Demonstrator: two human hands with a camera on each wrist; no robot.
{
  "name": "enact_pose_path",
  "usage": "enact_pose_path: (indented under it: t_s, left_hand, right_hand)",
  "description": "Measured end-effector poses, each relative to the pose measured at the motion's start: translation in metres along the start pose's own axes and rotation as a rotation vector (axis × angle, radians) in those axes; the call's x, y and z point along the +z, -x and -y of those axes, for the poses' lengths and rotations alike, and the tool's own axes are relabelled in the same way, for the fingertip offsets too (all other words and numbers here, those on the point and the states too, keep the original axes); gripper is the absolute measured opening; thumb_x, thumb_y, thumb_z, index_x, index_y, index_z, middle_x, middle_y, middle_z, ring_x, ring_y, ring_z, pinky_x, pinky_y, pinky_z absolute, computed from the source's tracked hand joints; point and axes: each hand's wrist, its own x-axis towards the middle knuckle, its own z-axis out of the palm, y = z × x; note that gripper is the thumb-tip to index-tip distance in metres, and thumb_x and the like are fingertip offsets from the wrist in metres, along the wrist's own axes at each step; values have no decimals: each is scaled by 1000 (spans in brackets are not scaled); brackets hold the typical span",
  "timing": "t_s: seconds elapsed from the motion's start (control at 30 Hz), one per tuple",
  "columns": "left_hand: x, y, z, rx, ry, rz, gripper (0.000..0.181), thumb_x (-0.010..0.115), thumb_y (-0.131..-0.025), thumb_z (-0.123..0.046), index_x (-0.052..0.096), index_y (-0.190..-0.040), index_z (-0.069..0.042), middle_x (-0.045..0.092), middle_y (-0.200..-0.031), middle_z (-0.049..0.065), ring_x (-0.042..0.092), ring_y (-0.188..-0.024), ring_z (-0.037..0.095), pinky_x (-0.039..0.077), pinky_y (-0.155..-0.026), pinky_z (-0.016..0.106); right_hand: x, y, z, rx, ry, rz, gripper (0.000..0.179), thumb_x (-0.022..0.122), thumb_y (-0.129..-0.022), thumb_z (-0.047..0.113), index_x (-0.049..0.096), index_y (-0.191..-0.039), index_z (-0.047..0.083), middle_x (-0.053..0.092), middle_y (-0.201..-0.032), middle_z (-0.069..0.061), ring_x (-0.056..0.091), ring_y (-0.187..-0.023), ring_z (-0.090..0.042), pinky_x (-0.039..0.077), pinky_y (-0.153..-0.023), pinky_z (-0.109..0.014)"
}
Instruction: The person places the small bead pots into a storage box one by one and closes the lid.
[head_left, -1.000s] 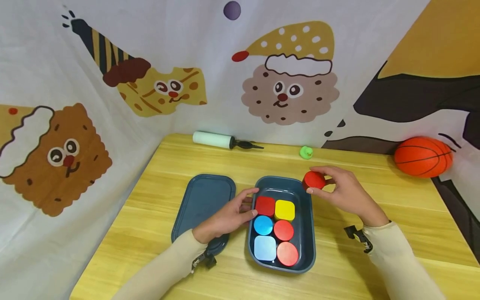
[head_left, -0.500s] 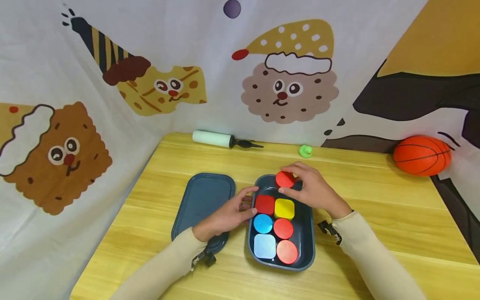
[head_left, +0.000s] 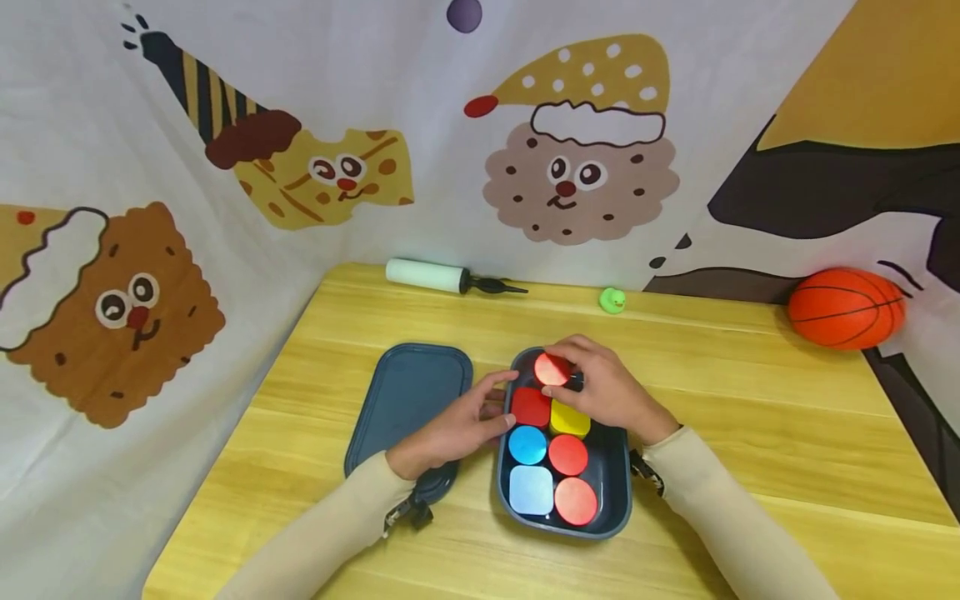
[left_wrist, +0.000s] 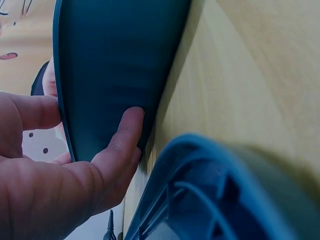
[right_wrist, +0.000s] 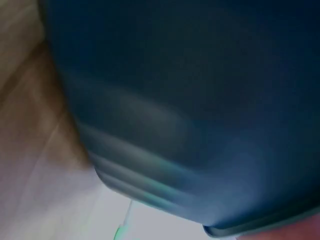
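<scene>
A dark blue-grey box (head_left: 611, 492) holds several coloured blocks. Inside are a red square block (head_left: 531, 407), a yellow square block (head_left: 570, 421), a blue round block (head_left: 527, 445), a pale blue square block (head_left: 531, 490) and two red round blocks (head_left: 567, 455) in the right column. My right hand (head_left: 603, 387) pinches another red round block (head_left: 551, 369) inside the box's far end and partly covers the yellow one. My left hand (head_left: 461, 425) touches the box's left side; in the left wrist view its fingers (left_wrist: 120, 135) lie against the outer wall.
A matching lid (head_left: 416, 392) lies left of the box, partly under my left forearm. Along the table's back edge are a mint hand pump (head_left: 426, 276), a green toy duck (head_left: 612, 300) and an orange basketball (head_left: 846, 308). A printed cloth (head_left: 442, 192) hangs behind.
My right hand has carried the red round block leftward from beyond the box's right rim into its far end. My left hand has stayed at the left side.
</scene>
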Motion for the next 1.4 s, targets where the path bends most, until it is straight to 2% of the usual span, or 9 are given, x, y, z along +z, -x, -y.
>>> enact_pose_path:
  t_s: [0.23, 0.37, 0.5, 0.67, 0.9, 1.2, 1.4]
  left_hand:
    - [1, -1, -1, -11, 0, -5, 64, 61, -109, -19, 32, -165, -29, 47, -154, 15, 60, -131, 29, 61, -97, 42]
    - [1, -1, -2, -17, -2, -5, 64, 60, -109, -18, 31, -165, -29, 47, -155, 15, 60, -131, 29, 61, -98, 41]
    - [3, -1, -1, -14, 1, -4, 64, 60, -109, -18, 31, -165, -28, 47, -155, 15, 60, -132, 29, 61, -98, 41]
    - [3, -2, 0, -8, 7, -5, 64, 60, -109, -18, 31, -166, -27, 46, -154, 16, 60, -132, 29, 61, -96, 40]
    - [2, -2, -1, -17, 21, -4, 65, 58, -109, -15, 30, -167, -27, 45, -154, 15, 58, -133, 30, 61, -97, 40]
    - [7, -6, -4, -17, 40, -5, 65, 59, -109, -16, 30, -166, -29, 45, -155, 16, 58, -133, 30, 61, -95, 41]
    - [10, -13, -5, -5, 64, 2, 65, 58, -109, -16, 29, -167, -28, 45, -155, 17, 58, -134, 31, 62, -97, 43]
  right_hand:
    - [5, 3, 6, 14, 121, -28, 58, 92, -84, 31, 73, -132, 5, 65, -129, -8, 68, -110, -24, 64, -92, -41]
    - [8, 5, 6, 6, 200, -25, 55, 91, -85, 34, 75, -128, 4, 62, -126, -8, 66, -105, -23, 64, -90, -38]
    - [9, 8, 4, 13, 228, -20, 50, 90, -86, 34, 76, -124, 4, 60, -121, -7, 64, -97, -20, 64, -85, -35]
    - [7, 8, 4, 22, 216, -19, 46, 89, -87, 32, 75, -122, 5, 64, -117, -7, 63, -92, -20, 64, -81, -35]
    - [-3, 10, 3, 29, 135, -9, 41, 84, -92, 31, 75, -125, 8, 68, -117, -5, 67, -97, -24, 64, -84, -38]
    - [-32, 19, 8, 14, 48, -27, 36, 81, -95, 22, 74, -126, 6, 70, -120, -12, 71, -99, -30, 65, -84, -48]
    - [-47, 25, 23, -1, 6, -14, 35, 80, -96, 20, 73, -128, 9, 71, -122, -11, 73, -100, -28, 66, -82, -46]
